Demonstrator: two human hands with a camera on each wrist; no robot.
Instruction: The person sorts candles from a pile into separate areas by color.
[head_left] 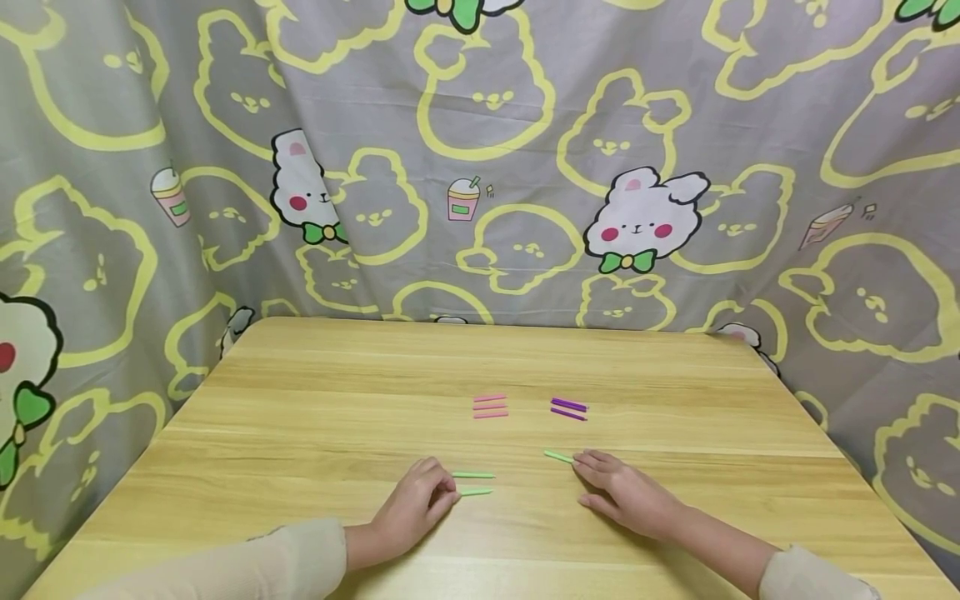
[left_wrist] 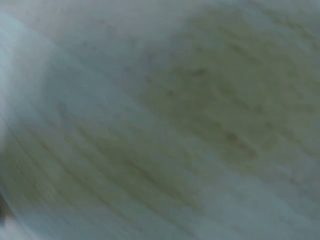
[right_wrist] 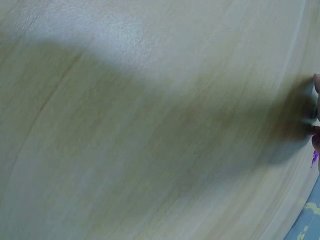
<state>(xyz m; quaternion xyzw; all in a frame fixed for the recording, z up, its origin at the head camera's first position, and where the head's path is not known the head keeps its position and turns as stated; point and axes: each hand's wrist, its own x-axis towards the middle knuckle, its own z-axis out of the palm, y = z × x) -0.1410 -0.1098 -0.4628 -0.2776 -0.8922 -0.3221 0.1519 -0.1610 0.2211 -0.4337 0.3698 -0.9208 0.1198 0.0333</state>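
My left hand (head_left: 416, 508) pinches the near end of a thin light-green stick (head_left: 477, 492) between thumb and finger, low over the table. Just beyond it lies a second green stick (head_left: 476, 476), its left end by my fingers. My right hand (head_left: 626, 493) rests on the table with fairly straight fingers, the fingertips touching the right end of a third green stick (head_left: 557, 456); its thumb stands apart. The right wrist view catches only fingertips (right_wrist: 316, 140) at its right edge. The left wrist view is blurred and shows mostly tabletop.
Farther back on the wooden table (head_left: 337, 375) lie three pink sticks (head_left: 491, 407) in a row. To their right is a group of three purple sticks (head_left: 569, 408). A grey patterned curtain (head_left: 517, 192) hangs behind and along both sides of the table.
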